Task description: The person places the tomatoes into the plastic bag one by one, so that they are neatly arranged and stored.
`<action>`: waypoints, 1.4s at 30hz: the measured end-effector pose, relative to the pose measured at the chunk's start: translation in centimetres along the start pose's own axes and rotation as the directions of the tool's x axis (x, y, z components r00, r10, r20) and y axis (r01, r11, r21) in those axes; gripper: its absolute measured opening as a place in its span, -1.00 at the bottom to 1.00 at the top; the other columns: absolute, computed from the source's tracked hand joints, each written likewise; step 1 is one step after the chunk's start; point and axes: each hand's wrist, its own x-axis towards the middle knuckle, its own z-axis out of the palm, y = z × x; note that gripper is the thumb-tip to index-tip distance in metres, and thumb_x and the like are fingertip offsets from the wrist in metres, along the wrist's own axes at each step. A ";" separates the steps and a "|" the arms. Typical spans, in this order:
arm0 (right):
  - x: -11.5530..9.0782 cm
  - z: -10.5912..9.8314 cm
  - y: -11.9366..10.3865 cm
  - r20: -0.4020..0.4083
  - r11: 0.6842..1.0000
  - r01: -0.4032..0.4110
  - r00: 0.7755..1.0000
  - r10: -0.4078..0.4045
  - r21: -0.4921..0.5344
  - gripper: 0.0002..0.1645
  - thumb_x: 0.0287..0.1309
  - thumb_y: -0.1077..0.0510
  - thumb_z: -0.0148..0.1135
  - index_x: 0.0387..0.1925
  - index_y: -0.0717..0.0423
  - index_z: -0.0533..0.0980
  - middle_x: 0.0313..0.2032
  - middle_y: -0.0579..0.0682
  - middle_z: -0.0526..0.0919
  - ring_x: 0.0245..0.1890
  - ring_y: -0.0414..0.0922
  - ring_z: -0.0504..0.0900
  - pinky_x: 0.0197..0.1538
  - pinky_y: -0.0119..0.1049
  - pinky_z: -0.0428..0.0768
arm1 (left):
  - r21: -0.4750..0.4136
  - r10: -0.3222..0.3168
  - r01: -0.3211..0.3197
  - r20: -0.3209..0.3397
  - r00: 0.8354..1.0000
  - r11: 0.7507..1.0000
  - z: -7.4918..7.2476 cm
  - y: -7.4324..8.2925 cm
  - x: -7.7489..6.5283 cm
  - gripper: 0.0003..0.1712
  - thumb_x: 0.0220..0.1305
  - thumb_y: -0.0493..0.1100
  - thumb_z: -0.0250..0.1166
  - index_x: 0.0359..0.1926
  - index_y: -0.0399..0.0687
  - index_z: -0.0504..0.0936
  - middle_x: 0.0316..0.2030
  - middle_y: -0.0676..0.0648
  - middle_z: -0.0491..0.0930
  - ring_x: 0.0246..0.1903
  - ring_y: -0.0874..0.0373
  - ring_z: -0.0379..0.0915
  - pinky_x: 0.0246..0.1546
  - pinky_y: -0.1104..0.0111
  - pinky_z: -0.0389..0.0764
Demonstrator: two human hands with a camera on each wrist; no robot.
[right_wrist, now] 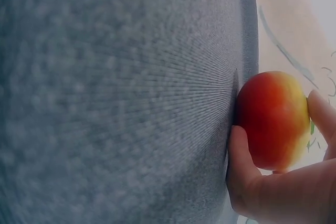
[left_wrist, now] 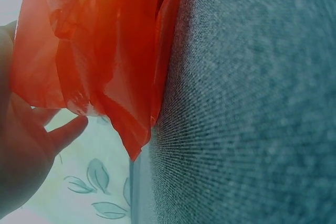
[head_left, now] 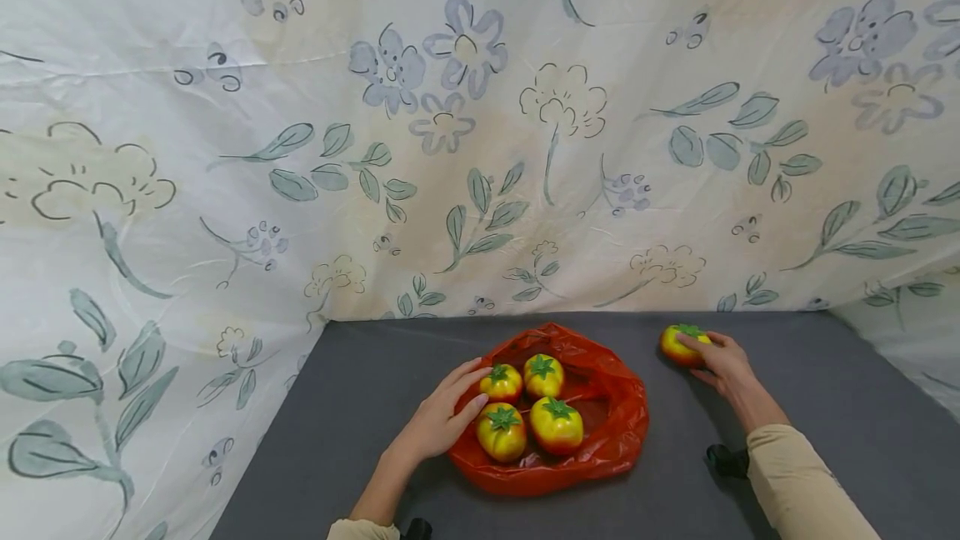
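A red plastic bag [head_left: 517,482] lies spread open on the dark table, its rim rolled into a ring around several yellow-and-red tomatoes [head_left: 557,425] with green star-shaped tops. My left hand [head_left: 442,419] rests at the bag's left rim, fingers loosely extended beside the two left tomatoes. In the left wrist view the bag's red wall [left_wrist: 115,51] covers part of that hand [left_wrist: 26,156]. To the right of the bag, my right hand [head_left: 727,369] grips another tomato [head_left: 681,346] between thumb and fingers. The right wrist view shows this tomato [right_wrist: 273,121] close to the table surface.
The dark grey table [head_left: 360,382] ends at a hanging cloth [head_left: 480,148] printed with flowers and leaves, which stands behind and along both sides. A black wrist device [head_left: 726,462] shows beside the right sleeve [head_left: 798,482].
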 end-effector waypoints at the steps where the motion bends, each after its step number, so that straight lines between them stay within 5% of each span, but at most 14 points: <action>1: 0.1 0.0 0.1 -0.004 1.000 0.005 1.000 -0.005 0.004 0.25 0.06 -0.18 0.33 0.46 0.27 -0.20 0.40 0.39 -0.14 0.32 0.24 0.11 -0.06 -0.09 0.58 | -0.001 0.000 0.000 0.001 1.000 1.000 0.0 0.0 0.0 -0.45 0.41 0.13 0.03 0.34 0.10 0.37 0.39 0.03 0.15 0.34 0.00 0.08 0.15 -0.17 0.25; 18: 0.5 -0.2 -0.1 0.044 0.999 0.003 0.999 -0.002 -0.032 0.32 0.03 -0.16 0.35 0.44 0.34 -0.29 0.39 0.44 -0.24 0.35 0.27 0.02 0.25 0.03 0.27 | -0.010 -0.010 0.010 0.005 1.000 1.000 -0.1 0.2 0.1 -0.47 0.42 0.06 0.06 0.34 0.09 0.36 0.39 0.01 0.15 0.34 -0.03 0.08 0.14 -0.19 0.24; 22: 0.7 -0.1 -0.1 0.003 1.000 -0.012 1.000 0.012 -0.015 0.33 0.00 -0.17 0.38 0.44 0.35 -0.25 0.39 0.43 -0.22 0.33 0.26 0.05 0.24 0.03 0.28 | -0.006 -0.014 0.014 0.005 1.000 1.000 -0.1 0.2 0.2 -0.48 0.41 0.04 0.07 0.34 0.08 0.36 0.39 0.01 0.15 0.33 -0.03 0.09 0.14 -0.18 0.25; 26: 0.7 0.0 -0.1 -0.032 1.000 -0.018 0.999 0.018 0.009 0.36 -0.03 -0.20 0.40 0.44 0.35 -0.23 0.39 0.43 -0.21 0.33 0.26 0.06 0.17 -0.07 0.40 | -0.006 -0.020 0.020 0.005 1.000 1.000 -0.1 0.3 0.2 -0.47 0.41 0.07 0.06 0.34 0.09 0.36 0.39 0.01 0.15 0.33 -0.03 0.09 0.15 -0.18 0.25; 31: 0.7 -0.3 0.2 -0.032 0.998 -0.009 0.999 0.011 0.068 0.41 -0.06 -0.23 0.40 0.45 0.32 -0.29 0.40 0.40 -0.24 0.35 0.24 0.04 0.25 -0.01 0.25 | -0.010 -0.020 0.020 0.008 1.000 1.000 0.0 0.3 0.2 -0.46 0.41 0.08 0.06 0.34 0.10 0.37 0.39 0.01 0.16 0.33 -0.03 0.09 0.15 -0.17 0.25; 42: 0.3 -0.5 0.6 -0.026 0.983 0.035 0.999 -0.030 0.181 0.40 -0.03 -0.24 0.35 0.47 0.23 -0.35 0.43 0.33 -0.28 0.37 0.19 0.04 0.22 -0.10 0.24 | -0.005 -0.023 0.023 0.016 1.000 1.000 0.2 0.1 0.1 -0.45 0.41 0.14 0.03 0.34 0.12 0.37 0.39 0.02 0.16 0.33 -0.02 0.10 0.13 -0.19 0.26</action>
